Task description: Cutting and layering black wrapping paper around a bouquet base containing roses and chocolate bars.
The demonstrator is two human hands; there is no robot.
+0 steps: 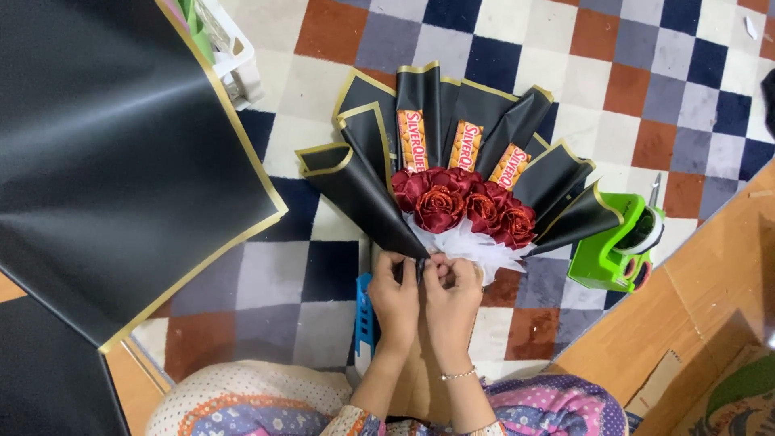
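A checkered rug (pixel 662 73) in cream, navy, rust and grey squares covers most of the floor, its pile short and flat. At the lower right, bare wooden floor (pixel 646 339) shows past the rug's edge, with the corner of a cardboard box (pixel 710 387) lying on it. A white plastic basket (pixel 234 52) sits at the top left.

On the rug's middle lies a bouquet (pixel 460 194), fanned out with its stem end toward the person. Its outer layer is matte black wrapping paper with thin gold edging, folded into stiff pointed pleats. Three chocolate bars (pixel 466 145) in orange-gold wrappers stand tucked between the upper pleats. Below them cluster glittery dark red roses (pixel 464 206), rimmed beneath by a puff of white tulle (pixel 476 246).

The left hand (pixel 393 295) and right hand (pixel 452 295) meet at the base of the bouquet, side by side, fingers pinched on the gathered paper and tulle at the neck. A thin bracelet circles the right wrist.

A bright green tape dispenser (pixel 617 246) stands just right of the bouquet, at the rug's edge. A blue plastic object (pixel 365 323) lies partly hidden beside the left wrist. Large loose sheets of black gold-edged paper (pixel 113 161) fill the left side, smooth with a soft sheen.
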